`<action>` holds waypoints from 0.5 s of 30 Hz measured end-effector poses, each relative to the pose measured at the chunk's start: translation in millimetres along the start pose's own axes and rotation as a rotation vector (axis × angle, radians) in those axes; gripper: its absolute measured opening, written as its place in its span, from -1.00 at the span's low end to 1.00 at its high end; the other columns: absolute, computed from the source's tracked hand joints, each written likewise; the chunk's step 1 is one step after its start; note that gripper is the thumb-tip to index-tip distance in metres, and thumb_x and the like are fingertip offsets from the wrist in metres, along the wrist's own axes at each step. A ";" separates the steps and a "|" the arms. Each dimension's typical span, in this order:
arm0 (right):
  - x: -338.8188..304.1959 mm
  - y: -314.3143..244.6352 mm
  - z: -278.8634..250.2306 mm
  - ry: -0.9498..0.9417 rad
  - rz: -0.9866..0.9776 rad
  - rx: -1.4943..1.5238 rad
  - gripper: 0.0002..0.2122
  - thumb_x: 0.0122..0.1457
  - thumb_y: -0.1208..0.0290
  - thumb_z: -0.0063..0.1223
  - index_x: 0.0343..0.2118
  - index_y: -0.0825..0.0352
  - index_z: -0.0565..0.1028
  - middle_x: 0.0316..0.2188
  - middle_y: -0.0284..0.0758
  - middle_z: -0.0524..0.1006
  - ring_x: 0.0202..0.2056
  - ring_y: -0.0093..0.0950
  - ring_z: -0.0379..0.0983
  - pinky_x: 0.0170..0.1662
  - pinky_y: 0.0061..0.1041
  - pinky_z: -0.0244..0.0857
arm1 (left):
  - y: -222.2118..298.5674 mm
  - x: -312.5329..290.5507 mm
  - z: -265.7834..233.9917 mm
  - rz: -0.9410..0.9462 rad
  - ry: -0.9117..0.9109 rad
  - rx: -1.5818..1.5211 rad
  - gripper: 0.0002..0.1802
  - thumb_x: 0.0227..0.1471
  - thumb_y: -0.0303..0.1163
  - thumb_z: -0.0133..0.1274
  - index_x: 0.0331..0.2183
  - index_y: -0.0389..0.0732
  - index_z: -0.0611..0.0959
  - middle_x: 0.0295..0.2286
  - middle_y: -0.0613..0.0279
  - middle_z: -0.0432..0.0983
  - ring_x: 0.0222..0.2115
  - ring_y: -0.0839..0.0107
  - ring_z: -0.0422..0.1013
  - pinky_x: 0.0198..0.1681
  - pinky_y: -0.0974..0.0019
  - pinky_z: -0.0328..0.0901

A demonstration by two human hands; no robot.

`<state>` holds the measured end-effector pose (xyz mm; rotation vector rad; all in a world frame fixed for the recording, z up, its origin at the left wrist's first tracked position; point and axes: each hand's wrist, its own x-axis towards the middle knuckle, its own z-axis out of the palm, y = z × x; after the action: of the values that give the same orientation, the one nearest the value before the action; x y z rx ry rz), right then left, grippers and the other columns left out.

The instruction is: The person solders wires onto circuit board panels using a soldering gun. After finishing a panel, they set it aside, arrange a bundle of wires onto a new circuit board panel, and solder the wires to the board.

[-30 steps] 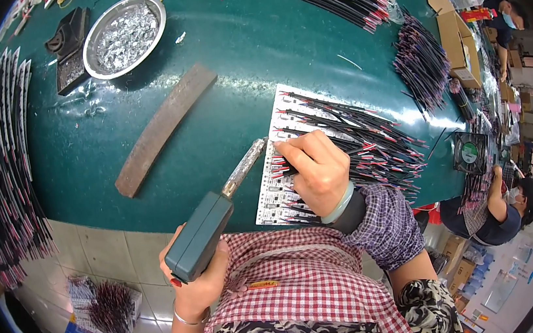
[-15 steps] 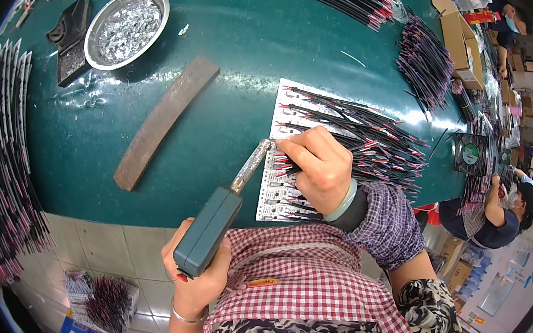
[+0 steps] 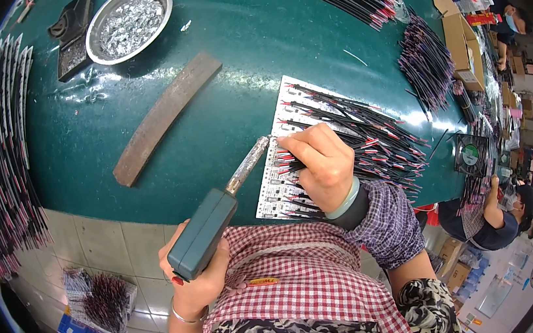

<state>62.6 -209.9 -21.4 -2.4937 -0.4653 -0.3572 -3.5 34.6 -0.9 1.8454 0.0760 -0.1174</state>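
Observation:
My left hand [image 3: 194, 267] is wrapped around the boxy green handle of a soldering iron [image 3: 204, 231]. Its silvery barrel slants up to the right, and the tip meets the left edge of a white circuit board panel [image 3: 269, 198]. Over that panel my right hand [image 3: 326, 163] is closed in a pinch, fingertips just right of the tip. Black wires [image 3: 368, 135] with red and white ends fan out rightward from the board, some passing under this hand. The bit between my right fingertips is too small to make out.
A curved brown bar [image 3: 166, 120] lies left of the board. Beyond it stand a metal bowl [image 3: 94, 51] of silvery scraps and a black tray [image 3: 73, 57]. Wire bundles [image 3: 425, 59] lie at right, wired strips [image 3: 5, 150] at far left. A co-worker [image 3: 499, 215] sits at right.
The soldering iron's handle and my left hand have shifted slightly left, while the tip stays at the board's edge. My right hand has barely moved.

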 end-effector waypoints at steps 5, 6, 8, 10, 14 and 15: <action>0.4 0.6 1.3 0.014 -0.024 -0.015 -0.61 -0.33 0.75 -0.01 -0.32 0.41 0.59 -0.44 -0.28 0.51 -0.40 -0.30 0.45 -0.37 -0.38 0.36 | 1.9 -0.7 -1.4 -0.054 -0.070 0.005 -0.78 -0.24 -0.64 0.16 -0.38 -0.41 0.64 -0.46 0.08 0.53 -0.56 0.30 0.48 -0.48 0.36 0.33; 1.1 0.4 1.4 0.022 -0.039 -0.036 -0.68 -0.27 0.70 0.03 -0.34 0.39 0.58 -0.46 -0.31 0.49 -0.40 -0.34 0.44 -0.39 -0.39 0.37 | 1.0 -1.9 -2.6 -0.064 -0.083 0.027 -0.79 -0.24 -0.65 0.15 -0.40 -0.40 0.64 -0.46 0.08 0.52 -0.57 0.30 0.47 -0.49 0.36 0.32; 2.2 0.2 0.7 0.021 -0.042 -0.042 -0.68 -0.27 0.70 0.04 -0.34 0.40 0.58 -0.46 -0.31 0.49 -0.40 -0.34 0.44 -0.39 -0.39 0.37 | 1.9 -2.3 -3.4 -0.074 -0.096 0.049 -0.80 -0.24 -0.65 0.15 -0.41 -0.40 0.63 -0.47 0.08 0.51 -0.57 0.31 0.46 -0.49 0.36 0.31; 2.0 0.0 0.4 0.022 -0.045 -0.046 -0.68 -0.26 0.70 0.04 -0.34 0.40 0.58 -0.46 -0.31 0.49 -0.40 -0.34 0.44 -0.39 -0.39 0.37 | 5.0 -1.9 -4.6 -0.095 -0.093 0.033 -0.81 -0.22 -0.64 0.16 -0.41 -0.39 0.64 -0.46 0.09 0.53 -0.56 0.30 0.47 -0.48 0.36 0.32; 1.1 -0.7 -1.0 -0.003 -0.014 -0.014 -0.57 -0.35 0.81 -0.02 -0.30 0.42 0.59 -0.42 -0.24 0.51 -0.38 -0.25 0.45 -0.33 -0.36 0.36 | -0.8 -12.6 -3.1 -0.098 0.015 -0.028 -0.81 -0.19 -0.61 0.20 -0.38 -0.36 0.65 -0.47 0.10 0.55 -0.55 0.30 0.48 -0.45 0.37 0.35; 1.0 -1.2 -1.9 -0.006 -0.006 -0.020 -0.58 -0.35 0.81 -0.02 -0.30 0.42 0.59 -0.43 -0.25 0.50 -0.38 -0.25 0.45 -0.33 -0.36 0.36 | -1.4 -15.5 -3.7 -0.103 0.033 -0.057 -0.80 -0.17 -0.60 0.22 -0.36 -0.36 0.66 -0.46 0.11 0.57 -0.53 0.33 0.50 -0.43 0.38 0.36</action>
<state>62.7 -209.8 -18.9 -2.5142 -0.4741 -0.3585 -18.9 38.7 0.6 1.7864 0.1953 -0.1553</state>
